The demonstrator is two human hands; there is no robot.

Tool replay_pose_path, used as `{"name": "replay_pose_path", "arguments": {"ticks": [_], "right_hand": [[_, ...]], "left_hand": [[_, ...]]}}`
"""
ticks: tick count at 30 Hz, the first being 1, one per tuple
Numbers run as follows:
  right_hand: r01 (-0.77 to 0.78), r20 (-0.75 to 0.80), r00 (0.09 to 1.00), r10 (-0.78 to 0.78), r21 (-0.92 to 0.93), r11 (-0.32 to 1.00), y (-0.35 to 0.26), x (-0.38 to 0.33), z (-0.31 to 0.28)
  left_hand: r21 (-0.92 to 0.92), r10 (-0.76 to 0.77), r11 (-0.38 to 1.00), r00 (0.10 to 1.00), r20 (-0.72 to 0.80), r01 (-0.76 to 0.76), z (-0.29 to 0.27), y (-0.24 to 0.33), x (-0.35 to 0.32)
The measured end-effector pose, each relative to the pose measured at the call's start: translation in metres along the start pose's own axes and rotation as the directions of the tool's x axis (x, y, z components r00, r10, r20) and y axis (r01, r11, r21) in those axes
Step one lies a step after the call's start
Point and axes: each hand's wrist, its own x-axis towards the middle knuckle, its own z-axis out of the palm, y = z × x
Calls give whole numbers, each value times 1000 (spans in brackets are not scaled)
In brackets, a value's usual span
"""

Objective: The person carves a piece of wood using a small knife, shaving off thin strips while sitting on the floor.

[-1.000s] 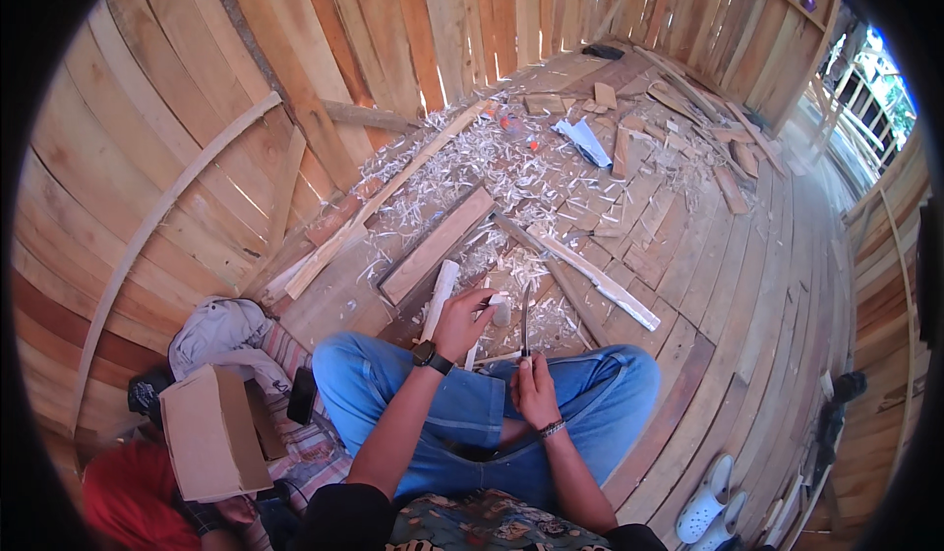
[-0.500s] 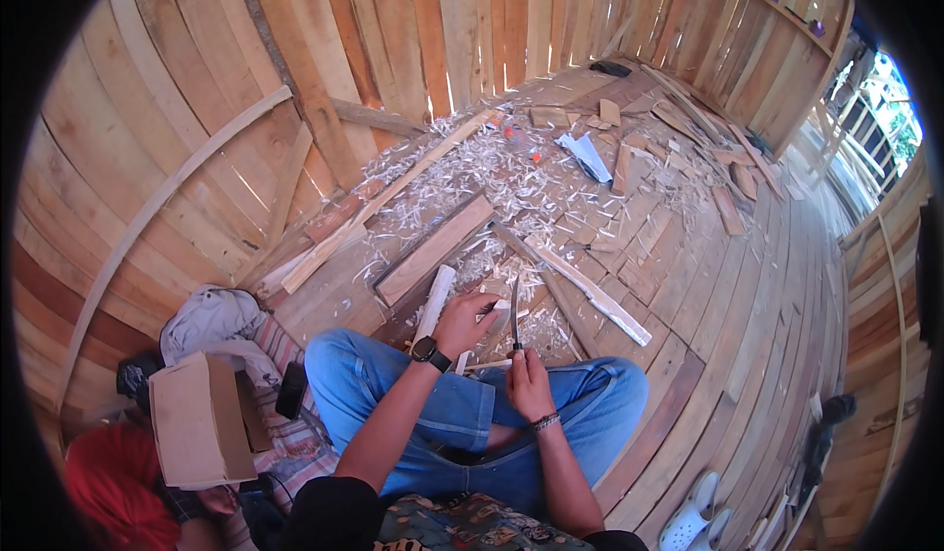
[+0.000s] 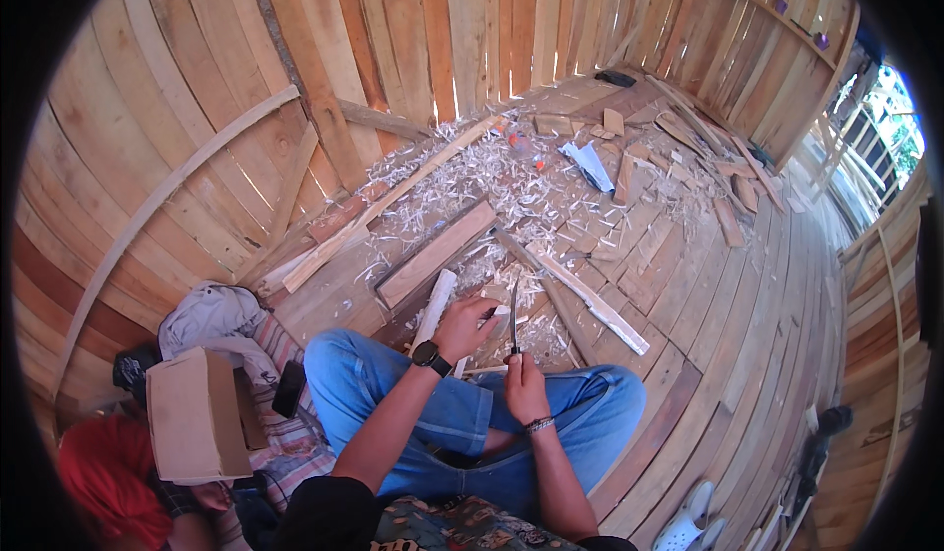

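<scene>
My left hand, with a dark watch at its wrist, is closed on a small pale piece of wood whose end shows past the fingertips. My right hand grips the dark handle of a knife. Its slim, slightly curved blade points away from me, just right of the pale wood; I cannot tell whether they touch. Beside my left hand a whitish wooden stick slants up from my knee. Both hands are above my crossed legs in blue jeans.
Wood shavings cover the plank floor ahead. A thick board, a pale strip and a long batten lie there. To my left are a cardboard box, a phone and a person in red. White clogs stand at lower right.
Very little differs. The view has shifted slightly, and my right hand with the knife sits a touch lower. Both hands keep their hold.
</scene>
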Motion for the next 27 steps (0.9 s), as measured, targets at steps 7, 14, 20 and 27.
{"name": "replay_pose_path", "arguments": {"ticks": [7,14,20,27], "right_hand": [[29,12,1000,-29,-1,1000,11,4,1],[27,40,999,-29,48,998,33,12,4],[-103,121,988,97,44,994,32,17,-9],[-91,176,981,79,62,994,28,16,-15]], "left_hand": [[4,8,1000,1000,-19,-8,-3,4,-2],[27,82,996,996,-32,-81,-5,2,0],[61,113,992,994,2,-113,-8,9,2],[55,86,995,996,21,-87,-7,9,2]]}}
